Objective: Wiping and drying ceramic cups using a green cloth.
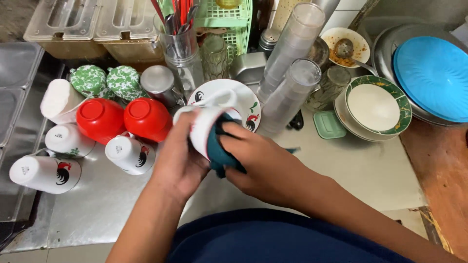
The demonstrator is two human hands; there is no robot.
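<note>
My left hand (179, 158) grips a white mug (207, 122) from its left side, holding it tilted over the counter. My right hand (261, 160) presses a dark teal cloth (219, 151) against and into the mug's mouth. Behind the mug lies a white plate (243, 97) with rooster prints. The mug's handle points up and away from me.
Upturned white rooster mugs (130, 153), two red bowls (146, 117) and green patterned cups (124, 82) stand at the left on the steel drainboard (97, 204). Stacked clear tumblers (290, 92), a utensil jar (181, 48), stacked bowls (375, 107), a blue lid (434, 78) and a dirty bowl with spoon (346, 46) crowd the back.
</note>
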